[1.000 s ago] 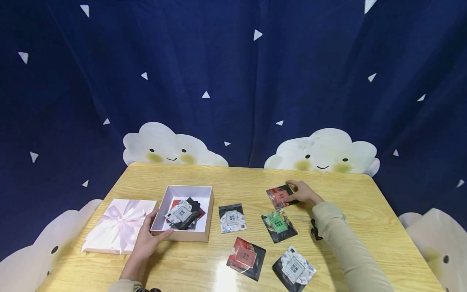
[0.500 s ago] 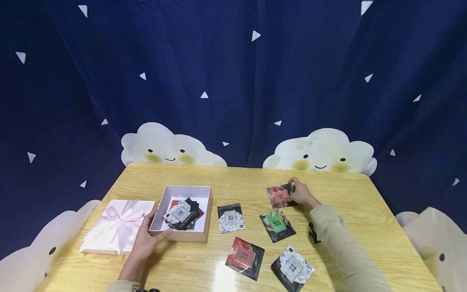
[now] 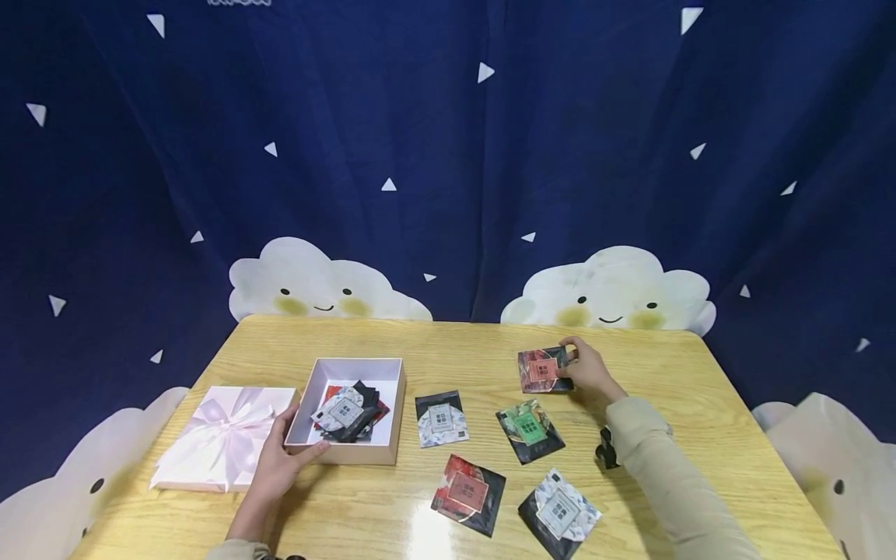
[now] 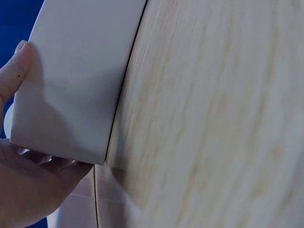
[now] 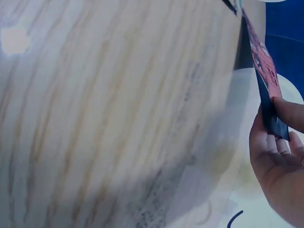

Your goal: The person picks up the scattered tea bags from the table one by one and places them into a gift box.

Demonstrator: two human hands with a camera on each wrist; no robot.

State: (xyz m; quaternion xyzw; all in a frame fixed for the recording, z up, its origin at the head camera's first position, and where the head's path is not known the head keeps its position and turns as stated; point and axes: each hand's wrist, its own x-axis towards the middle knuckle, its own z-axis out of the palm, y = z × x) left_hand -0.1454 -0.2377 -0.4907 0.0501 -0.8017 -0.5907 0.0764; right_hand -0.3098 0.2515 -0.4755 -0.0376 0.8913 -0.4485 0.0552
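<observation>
My left hand (image 3: 278, 463) grips the near left corner of an open pale pink gift box (image 3: 350, 454), thumb along the front. In the left wrist view, the fingers curl behind the box (image 4: 71, 85). Inside lies a loose pile of black, red and white-blue sachets (image 3: 346, 411). At the table's far right, my right hand (image 3: 588, 372) pinches the right edge of a red and black sachet (image 3: 541, 370). The right wrist view shows this sachet (image 5: 267, 71) edge-on between thumb and fingers, apparently lifted off the wood.
On the table lie a white-blue sachet (image 3: 442, 418), a green one (image 3: 530, 432), another red one (image 3: 468, 495) and a second white-blue one (image 3: 560, 513). Left of the box is its lid (image 3: 227, 435) with a ribbon bow. A dark blue curtain (image 3: 448, 155) hangs behind the table.
The right hand has drawn the red sachet slightly right and back, and it has turned straighter. My left hand stays on the box. The whole view has shifted slightly.
</observation>
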